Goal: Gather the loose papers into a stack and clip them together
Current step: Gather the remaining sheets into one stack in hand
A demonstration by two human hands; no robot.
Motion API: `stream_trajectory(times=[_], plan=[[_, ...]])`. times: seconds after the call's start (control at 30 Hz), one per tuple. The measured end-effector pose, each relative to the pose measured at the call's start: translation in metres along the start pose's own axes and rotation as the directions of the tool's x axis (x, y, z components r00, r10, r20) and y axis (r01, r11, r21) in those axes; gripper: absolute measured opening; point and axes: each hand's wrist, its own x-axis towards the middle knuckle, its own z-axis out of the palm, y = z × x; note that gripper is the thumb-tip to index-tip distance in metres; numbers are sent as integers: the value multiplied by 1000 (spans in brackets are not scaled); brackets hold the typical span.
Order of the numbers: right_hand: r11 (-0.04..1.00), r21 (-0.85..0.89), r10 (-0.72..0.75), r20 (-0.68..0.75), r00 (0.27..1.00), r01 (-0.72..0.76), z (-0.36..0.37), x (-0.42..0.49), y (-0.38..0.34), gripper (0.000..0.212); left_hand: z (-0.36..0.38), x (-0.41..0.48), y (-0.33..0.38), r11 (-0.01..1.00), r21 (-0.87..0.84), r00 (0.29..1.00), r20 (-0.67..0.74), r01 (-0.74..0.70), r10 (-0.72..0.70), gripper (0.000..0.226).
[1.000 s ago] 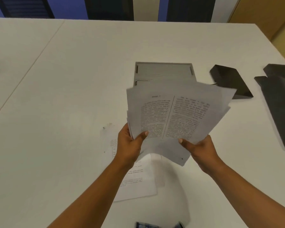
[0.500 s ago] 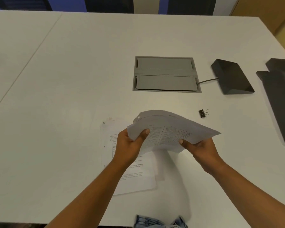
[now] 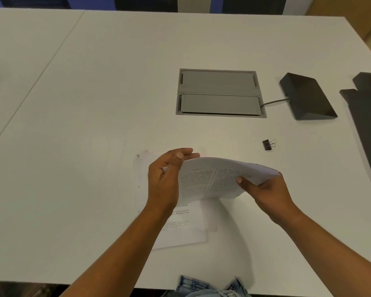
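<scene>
A stack of printed papers (image 3: pixel 210 181) hangs nearly flat just above the white table (image 3: pixel 94 125). My right hand (image 3: pixel 266 189) pinches its right edge. My left hand (image 3: pixel 167 179) lies against its left edge with fingers straight and thumb on top. Under the stack, several loose sheets (image 3: pixel 180 230) lie on the table, partly hidden by my left forearm. A small black binder clip (image 3: pixel 268 144) rests on the table beyond my right hand, apart from both hands.
A grey cable hatch (image 3: pixel 220 93) is set into the table beyond the papers. A black wedge-shaped device (image 3: pixel 306 97) with a cable sits to its right. Dark flat objects (image 3: pixel 369 125) lie along the right edge. The table's near edge is close to my body.
The stack has been lowered from upright to nearly flat and squared up. My left hand shifted from pinching the lower corner to lying flat against the left edge.
</scene>
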Motion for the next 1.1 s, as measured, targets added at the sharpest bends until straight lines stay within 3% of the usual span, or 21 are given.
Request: stream_trajectory(times=[0.27,0.4,0.5,0.67,0.77,1.0,1.1], plan=[[996,40,83,55,995,-85,0,5,14,38,-11,2,-2,997,63,994,102,-49,42,37],[995,-36,97,93,991,-94,3,5,24,43,-17,-4,-27,988,146,994,87,49,-62,52],[991,-93,103,121,987,-92,8,2,32,44,-16,-11,-50,975,154,981,87,160,-175,43],[994,-81,77,16,997,-75,11,-5,34,39,-16,-24,-59,985,90,984,79,150,-157,42],[992,-75,100,28,995,-98,14,-11,39,39,-14,-33,-65,982,77,982,62,171,-176,42],[967,-205,173,88,981,-153,12,-21,53,24,-19,-32,-80,942,137,950,16,307,-312,31],[956,-248,184,94,978,-156,1,-25,52,8,-24,-26,-77,929,143,936,37,341,-349,31]])
